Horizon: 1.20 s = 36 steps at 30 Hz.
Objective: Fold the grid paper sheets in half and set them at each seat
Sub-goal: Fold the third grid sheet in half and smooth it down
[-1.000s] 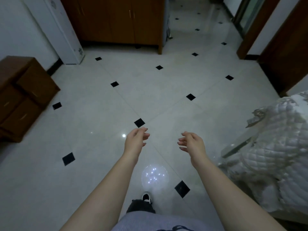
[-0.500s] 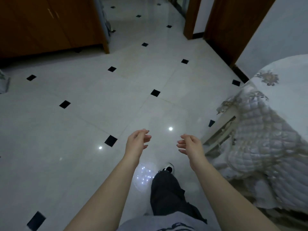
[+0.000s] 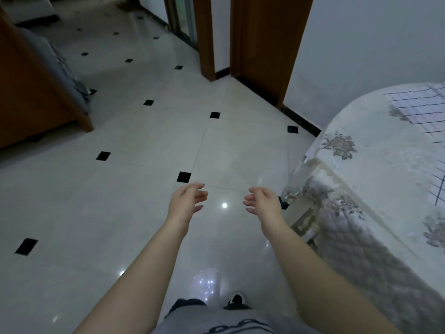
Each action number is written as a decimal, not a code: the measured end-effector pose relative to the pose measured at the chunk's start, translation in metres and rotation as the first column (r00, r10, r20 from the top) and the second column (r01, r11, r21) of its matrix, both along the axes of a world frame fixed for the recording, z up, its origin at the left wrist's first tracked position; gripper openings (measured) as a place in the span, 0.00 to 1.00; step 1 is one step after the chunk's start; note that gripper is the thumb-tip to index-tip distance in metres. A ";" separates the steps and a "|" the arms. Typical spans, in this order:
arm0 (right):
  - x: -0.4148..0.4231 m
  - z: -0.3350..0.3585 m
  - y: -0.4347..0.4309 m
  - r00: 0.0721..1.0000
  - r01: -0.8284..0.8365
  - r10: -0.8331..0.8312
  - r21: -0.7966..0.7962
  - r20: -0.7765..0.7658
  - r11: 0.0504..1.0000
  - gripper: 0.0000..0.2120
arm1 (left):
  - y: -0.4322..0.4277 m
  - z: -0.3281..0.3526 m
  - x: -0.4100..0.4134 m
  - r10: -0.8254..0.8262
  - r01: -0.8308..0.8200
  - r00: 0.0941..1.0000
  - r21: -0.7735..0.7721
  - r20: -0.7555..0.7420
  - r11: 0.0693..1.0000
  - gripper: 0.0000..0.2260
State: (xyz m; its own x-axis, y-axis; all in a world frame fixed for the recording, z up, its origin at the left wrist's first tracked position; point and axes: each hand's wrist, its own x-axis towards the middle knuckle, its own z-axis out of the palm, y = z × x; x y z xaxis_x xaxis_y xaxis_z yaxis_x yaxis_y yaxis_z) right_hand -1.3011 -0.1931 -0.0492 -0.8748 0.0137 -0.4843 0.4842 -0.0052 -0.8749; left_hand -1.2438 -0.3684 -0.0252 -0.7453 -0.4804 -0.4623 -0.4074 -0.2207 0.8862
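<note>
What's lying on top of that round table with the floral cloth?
Grid paper sheets lie on the floral tablecloth at the far right; the frame edge cuts off the rest.

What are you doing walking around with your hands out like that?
A person is standing on the tiled floor beside a table covered with a flowered cloth. The left hand and the right hand are both held out in front, open and empty, over the floor. A sheet of grid paper lies on the table's far side, and the edge of another shows at the right. Neither hand is touching any paper yet.
</note>
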 end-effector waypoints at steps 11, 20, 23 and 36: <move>-0.133 -0.024 0.003 0.977 0.200 -0.205 0.072 0.065 0.977 0.08 | -0.010 -0.015 -0.182 -0.214 0.210 0.976 0.075 0.039 0.975 0.10; -0.269 -0.017 -0.016 0.852 0.520 -0.523 0.071 0.015 0.851 0.08 | -0.018 -0.014 -0.377 -0.542 0.540 0.839 0.058 0.042 0.840 0.08; -0.293 -0.010 -0.015 0.777 0.629 -0.629 0.058 -0.012 0.775 0.08 | -0.003 -0.010 -0.425 -0.652 0.650 0.758 0.062 0.028 0.758 0.07; -0.317 -0.005 0.052 0.389 0.919 -0.920 0.087 -0.044 0.384 0.09 | 0.105 -0.022 -0.514 -0.938 0.932 0.346 0.108 0.011 0.346 0.09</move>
